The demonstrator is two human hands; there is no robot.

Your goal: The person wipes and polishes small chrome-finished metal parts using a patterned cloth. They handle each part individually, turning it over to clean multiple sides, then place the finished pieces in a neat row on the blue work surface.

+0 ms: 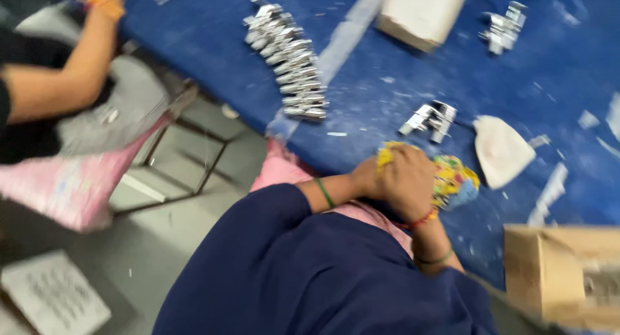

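Clutching a crumpled yellow patterned cloth point(452, 180) at the edge of the blue-covered counter point(400, 83), the right hand point(407, 180) is closing its fingers over it; the left hand point(367, 178) is pressing in beside it, mostly hidden, so I cannot tell its grip; a shiny chrome tap fitting point(431, 120) is lying just beyond the cloth; a white folded rag point(500, 151) is resting near it; a row of chrome fittings point(289, 60) is lying farther off; a brown cardboard box point(555, 273) is sitting nearby.

Navy sleeves point(271, 244), green thread bangles point(325, 193), red-orange wrist thread point(421, 220).
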